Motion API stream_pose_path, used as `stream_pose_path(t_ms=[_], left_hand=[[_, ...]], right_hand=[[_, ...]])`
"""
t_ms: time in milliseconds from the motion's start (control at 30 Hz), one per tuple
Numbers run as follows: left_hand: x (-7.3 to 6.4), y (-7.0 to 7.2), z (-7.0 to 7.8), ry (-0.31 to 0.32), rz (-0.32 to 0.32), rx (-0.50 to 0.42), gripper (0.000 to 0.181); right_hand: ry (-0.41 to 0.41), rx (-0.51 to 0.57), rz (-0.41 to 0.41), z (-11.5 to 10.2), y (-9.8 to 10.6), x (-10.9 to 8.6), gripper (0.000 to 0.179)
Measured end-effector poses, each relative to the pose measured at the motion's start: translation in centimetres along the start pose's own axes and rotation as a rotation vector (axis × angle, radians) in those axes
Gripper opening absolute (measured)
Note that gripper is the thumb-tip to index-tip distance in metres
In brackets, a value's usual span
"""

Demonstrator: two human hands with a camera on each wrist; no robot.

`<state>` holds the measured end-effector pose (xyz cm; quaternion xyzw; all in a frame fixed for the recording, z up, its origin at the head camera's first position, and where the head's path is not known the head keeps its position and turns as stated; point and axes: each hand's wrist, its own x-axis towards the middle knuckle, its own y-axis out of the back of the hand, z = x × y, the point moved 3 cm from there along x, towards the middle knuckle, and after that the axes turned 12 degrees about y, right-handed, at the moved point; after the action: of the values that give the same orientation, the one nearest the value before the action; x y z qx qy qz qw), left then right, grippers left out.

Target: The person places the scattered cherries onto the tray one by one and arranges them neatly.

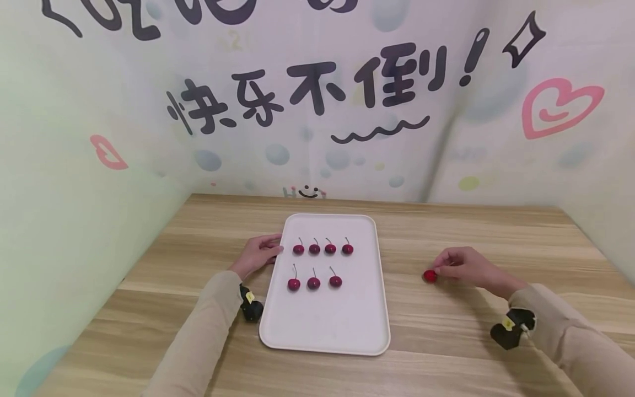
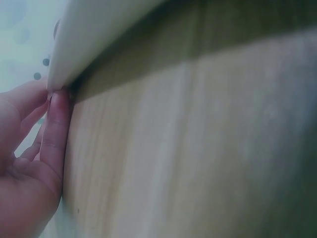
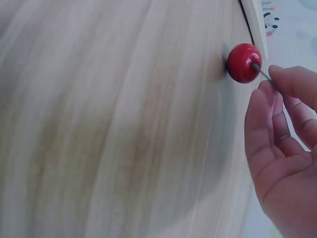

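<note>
A white tray (image 1: pixel 337 325) lies on the wooden table, bearing two rows of dark red cherries with stems. Several are in the far row (image 1: pixel 315 249); three are in the near row (image 1: pixel 313 283). At the tray's left edge, my left hand (image 1: pixel 258 253) grips the rim between thumb and fingers, as the left wrist view shows. Right of the tray, my right hand (image 1: pixel 461 264) pinches a bright red cherry (image 3: pixel 243 63) by its thin stem. That cherry is at or just above the tabletop; whether it touches is unclear.
The wooden table (image 1: pixel 198 220) runs back to a white cloth backdrop (image 1: pixel 307 160) with black lettering and pink hearts. Small black wrist devices sit on the left sleeve (image 1: pixel 208 325) and right sleeve (image 1: pixel 560 325).
</note>
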<state>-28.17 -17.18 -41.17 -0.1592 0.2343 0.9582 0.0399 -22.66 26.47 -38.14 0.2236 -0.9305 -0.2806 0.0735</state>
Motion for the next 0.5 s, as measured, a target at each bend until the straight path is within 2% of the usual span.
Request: stream_pose_path(t_ms=[267,500], left_hand=[[0.08,-0.05,0.0,0.001,-0.014,-0.011,0.042],[-0.01,-0.1,-0.03,0.013,-0.003,0.003,0.042]], right_hand=[[0.041,0.1,-0.001,-0.49,-0.23,0.1,0.027],[0.052,0.086,0.007,-0.58,-0.37,-0.01,0.027]])
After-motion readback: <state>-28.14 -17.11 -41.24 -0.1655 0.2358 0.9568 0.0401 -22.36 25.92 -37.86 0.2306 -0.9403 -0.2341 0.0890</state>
